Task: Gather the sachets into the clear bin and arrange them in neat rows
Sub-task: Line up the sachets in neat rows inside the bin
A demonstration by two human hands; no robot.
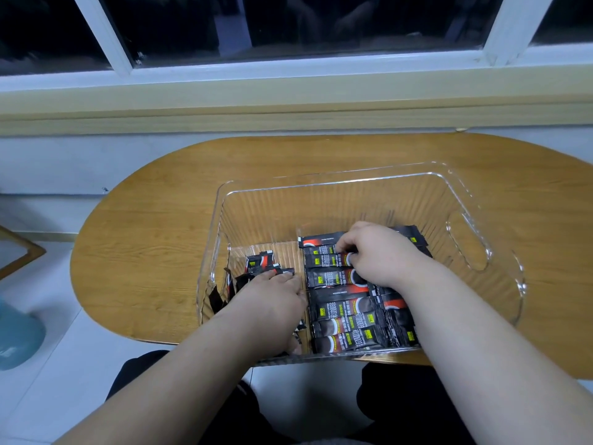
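At three o'clock the bin (481, 220) holds rows (340, 313); loose sachets (256, 263) remain at nine. The right hand (378, 252) pinches one; left hand's (276, 297) fingers unclear

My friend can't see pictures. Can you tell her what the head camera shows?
Two bare hands work inside a clear bin on a wooden table. The right hand pinches a black sachet in a neat row; the left hand touches a loose pile of sachets beside it.

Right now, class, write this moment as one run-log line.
stage: arranging | left hand: touching loose sachets | right hand: pinching row sachet | clear bin: on table
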